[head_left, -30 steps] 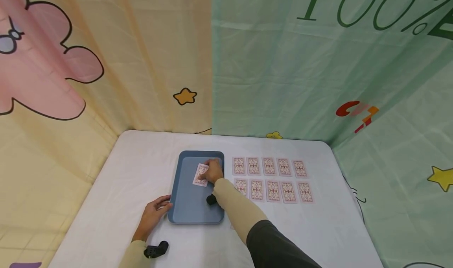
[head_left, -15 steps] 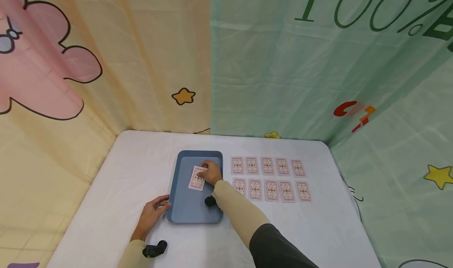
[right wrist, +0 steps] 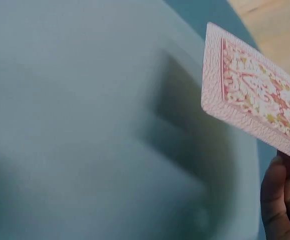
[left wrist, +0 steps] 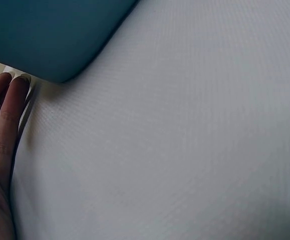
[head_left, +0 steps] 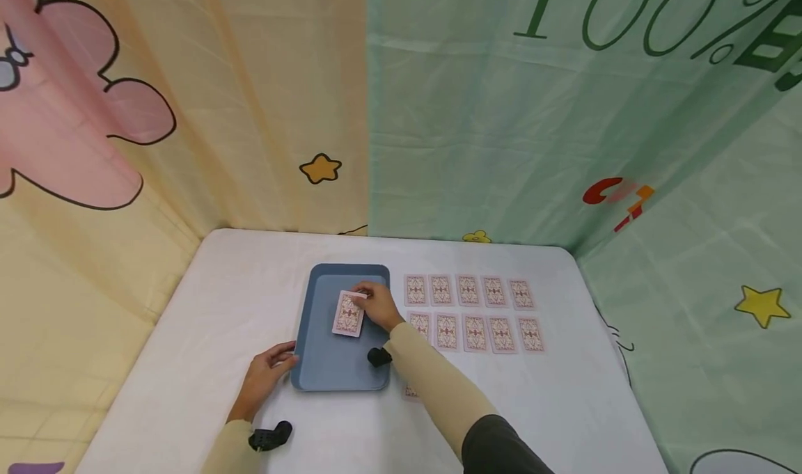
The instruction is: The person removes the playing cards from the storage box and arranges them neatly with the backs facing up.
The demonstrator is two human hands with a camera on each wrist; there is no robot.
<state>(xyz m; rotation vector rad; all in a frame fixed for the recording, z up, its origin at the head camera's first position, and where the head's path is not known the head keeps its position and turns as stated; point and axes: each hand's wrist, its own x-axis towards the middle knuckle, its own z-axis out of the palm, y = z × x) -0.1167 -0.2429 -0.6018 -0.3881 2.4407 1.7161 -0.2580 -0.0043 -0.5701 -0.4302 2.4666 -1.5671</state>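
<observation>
My right hand (head_left: 379, 305) pinches a red-and-white patterned playing card (head_left: 348, 314) by its right edge, back facing up. The card is over the blue-grey tray (head_left: 341, 382); in the right wrist view the playing card (right wrist: 265, 90) is raised, casting a shadow on the tray (right wrist: 84, 100). Some right-hand fingers (right wrist: 277, 200) show beneath it; the thumb is mostly out of that view. At the tray's left edge, my left hand (head_left: 264, 376) touches the side with its fingertips. The left wrist view has these fingers (left wrist: 4, 125) fairly straight against the tray (left wrist: 49, 40).
Right of the tray, several playing cards (head_left: 468, 290) lie face down in a back row, with another row of cards (head_left: 475, 333) in front. Part of one more card (head_left: 411, 392) shows beside my right sleeve. A white cloth (head_left: 564, 404) covers the table. Printed curtains (head_left: 464, 140) stand behind.
The playing card in my right hand has shifted a little left and turned more upright. My left hand stays at the tray's edge. The head view has swung slightly right.
</observation>
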